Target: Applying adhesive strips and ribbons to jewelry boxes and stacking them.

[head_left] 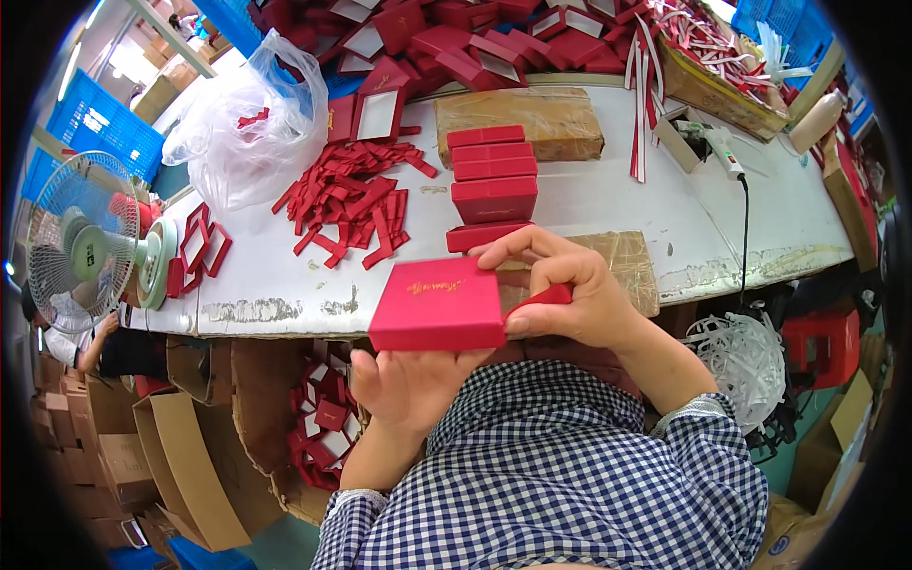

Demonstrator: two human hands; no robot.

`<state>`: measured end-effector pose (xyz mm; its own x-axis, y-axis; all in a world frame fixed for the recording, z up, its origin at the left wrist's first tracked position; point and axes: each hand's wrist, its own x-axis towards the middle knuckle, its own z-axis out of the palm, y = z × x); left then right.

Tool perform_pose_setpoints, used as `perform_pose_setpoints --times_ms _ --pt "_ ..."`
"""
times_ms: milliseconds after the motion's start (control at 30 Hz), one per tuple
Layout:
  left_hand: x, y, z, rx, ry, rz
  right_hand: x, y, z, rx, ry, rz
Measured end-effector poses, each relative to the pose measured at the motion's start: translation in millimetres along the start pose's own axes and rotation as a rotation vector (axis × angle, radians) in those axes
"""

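A flat red gift box (437,299) with gold lettering on its lid is held in front of my body. My left hand (408,380) carries it from below, with the palm turned up and the fingers partly hidden beneath the box. At the box's right side, my right hand (575,290) pinches a short red strip (551,296) between thumb and fingers. One finger of that hand reaches to the lid's far right corner. Just beyond, a row of red boxes (494,198) stands on the white table (722,223).
Loose red strips (356,199) lie piled left of the row. Behind are a paper-wrapped brown block (560,123), a plastic bag (252,119) and heaped red boxes (456,47). A fan (85,242) stands left. A black-corded tool (724,152) rests right, near a carton of ribbons (717,90).
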<state>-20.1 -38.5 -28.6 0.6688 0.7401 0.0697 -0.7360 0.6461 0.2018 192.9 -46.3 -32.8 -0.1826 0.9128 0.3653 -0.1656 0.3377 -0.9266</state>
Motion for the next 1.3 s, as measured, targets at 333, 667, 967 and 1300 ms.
perform_pose_setpoints --times_ms 333,667,967,1300 --pt "-3 10 -23 0.743 0.037 0.425 -9 -32 -11 -0.544 0.036 0.131" --pt "-2 2 -18 0.348 0.078 0.122 -8 -4 -9 -0.106 0.124 0.207" --pt "-4 4 -23 0.276 -0.054 0.074 -6 -8 -6 -0.266 0.082 0.232" --pt "-8 -18 -30 -0.042 0.09 -0.185 -4 -21 10 -0.552 -0.226 0.046"
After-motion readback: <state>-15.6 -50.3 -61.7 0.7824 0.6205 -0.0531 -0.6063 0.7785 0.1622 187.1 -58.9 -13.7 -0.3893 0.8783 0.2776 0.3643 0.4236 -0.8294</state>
